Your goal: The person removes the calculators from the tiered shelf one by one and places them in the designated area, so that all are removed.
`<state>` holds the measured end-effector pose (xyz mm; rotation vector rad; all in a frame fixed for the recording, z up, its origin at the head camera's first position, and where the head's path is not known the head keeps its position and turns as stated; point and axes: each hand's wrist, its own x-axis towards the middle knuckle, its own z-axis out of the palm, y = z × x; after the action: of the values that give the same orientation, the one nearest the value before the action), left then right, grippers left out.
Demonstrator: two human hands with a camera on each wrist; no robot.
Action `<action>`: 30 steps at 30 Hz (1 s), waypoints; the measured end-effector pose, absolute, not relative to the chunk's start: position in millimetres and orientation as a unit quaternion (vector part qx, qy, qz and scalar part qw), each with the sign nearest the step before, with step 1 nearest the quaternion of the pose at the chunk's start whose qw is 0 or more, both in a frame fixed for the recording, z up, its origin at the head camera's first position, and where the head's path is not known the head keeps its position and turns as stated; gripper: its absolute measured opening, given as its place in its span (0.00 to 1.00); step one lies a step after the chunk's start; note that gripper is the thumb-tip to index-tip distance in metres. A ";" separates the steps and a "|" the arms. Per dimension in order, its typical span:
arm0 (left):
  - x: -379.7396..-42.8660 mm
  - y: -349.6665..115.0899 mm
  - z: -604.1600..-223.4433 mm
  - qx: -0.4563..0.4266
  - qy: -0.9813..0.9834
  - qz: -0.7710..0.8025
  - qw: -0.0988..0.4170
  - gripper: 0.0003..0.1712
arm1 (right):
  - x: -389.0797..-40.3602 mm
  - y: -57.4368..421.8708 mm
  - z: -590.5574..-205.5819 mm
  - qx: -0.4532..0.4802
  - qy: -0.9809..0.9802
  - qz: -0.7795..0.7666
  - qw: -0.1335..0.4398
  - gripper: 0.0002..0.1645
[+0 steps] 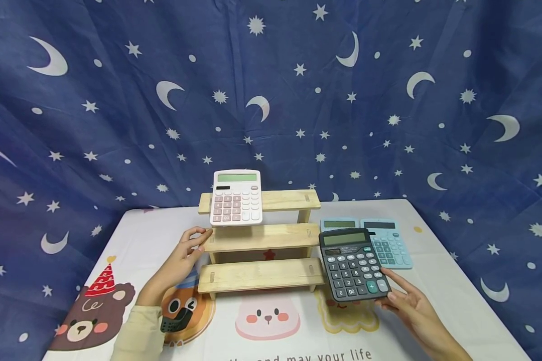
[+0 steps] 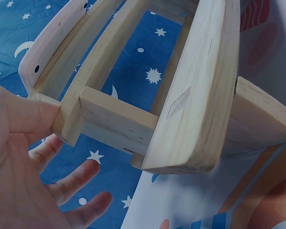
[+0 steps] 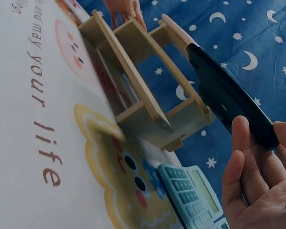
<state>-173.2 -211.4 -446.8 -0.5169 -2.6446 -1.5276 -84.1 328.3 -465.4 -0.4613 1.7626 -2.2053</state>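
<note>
My right hand [image 1: 413, 308] pinches a dark grey calculator [image 1: 353, 268] by its lower right corner, thumb in front and fingers behind. It hangs tilted beside the right end of a three-tier wooden stand [image 1: 262, 276], its keys facing me. In the right wrist view the dark calculator [image 3: 233, 98] shows edge-on in the fingers. My left hand [image 1: 180, 263] grips the left end of the stand's middle board; in the left wrist view the thumb presses on the board's end [image 2: 69, 121] and the other fingers spread below. A pink-and-white calculator [image 1: 237, 198] leans on the top tier.
Two light blue calculators [image 1: 393, 245] lie side by side on the table to the right, partly behind the dark one. A white cloth with cartoon animals [image 1: 266, 321] covers the table. Behind hangs a blue curtain [image 1: 289, 115] with moons and stars.
</note>
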 end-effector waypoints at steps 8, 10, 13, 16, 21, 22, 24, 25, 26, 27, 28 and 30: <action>-174.7 -211.6 -451.4 -0.171 -0.856 -0.488 0.027 0.26 | -77.9 337.0 -469.6 -0.146 0.600 -0.771 0.157 0.35; -174.9 -211.9 -451.9 -0.169 -0.857 -0.487 0.024 0.26 | -76.1 338.4 -470.7 -0.131 0.604 -0.770 0.159 0.34; -175.0 -212.0 -451.3 -0.168 -0.857 -0.486 0.023 0.26 | -73.5 340.7 -473.8 -0.118 0.608 -0.767 0.166 0.34; -175.0 -212.1 -449.8 -0.167 -0.856 -0.489 0.026 0.26 | -71.9 343.0 -478.5 -0.118 0.608 -0.766 0.173 0.34; -174.8 -211.6 -448.4 -0.169 -0.853 -0.493 0.028 0.25 | -70.4 345.6 -485.2 -0.101 0.613 -0.762 0.185 0.33; -174.9 -211.7 -448.7 -0.170 -0.853 -0.492 0.028 0.25 | -69.7 346.0 -486.3 -0.098 0.611 -0.762 0.188 0.33; -174.9 -211.8 -449.4 -0.172 -0.854 -0.490 0.030 0.25 | -68.9 345.9 -488.2 -0.095 0.607 -0.766 0.191 0.33; -174.8 -211.8 -449.9 -0.173 -0.854 -0.489 0.032 0.25 | -68.5 346.2 -489.8 -0.102 0.600 -0.770 0.193 0.34; -174.7 -212.0 -450.3 -0.175 -0.855 -0.487 0.033 0.25 | -68.3 346.3 -491.2 -0.105 0.595 -0.772 0.195 0.34; -174.6 -212.0 -450.7 -0.175 -0.856 -0.485 0.034 0.25 | -68.1 346.5 -492.8 -0.111 0.591 -0.775 0.195 0.35; -174.3 -212.1 -450.9 -0.175 -0.856 -0.485 0.034 0.26 | -68.0 346.6 -494.2 -0.117 0.586 -0.778 0.196 0.35; -174.0 -212.2 -451.1 -0.175 -0.857 -0.484 0.035 0.26 | -68.0 347.4 -496.4 -0.120 0.584 -0.778 0.197 0.35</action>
<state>-174.0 -212.2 -451.1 -0.5391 -2.6338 -1.4865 -68.0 347.4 -496.4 -0.3361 1.6361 -2.1779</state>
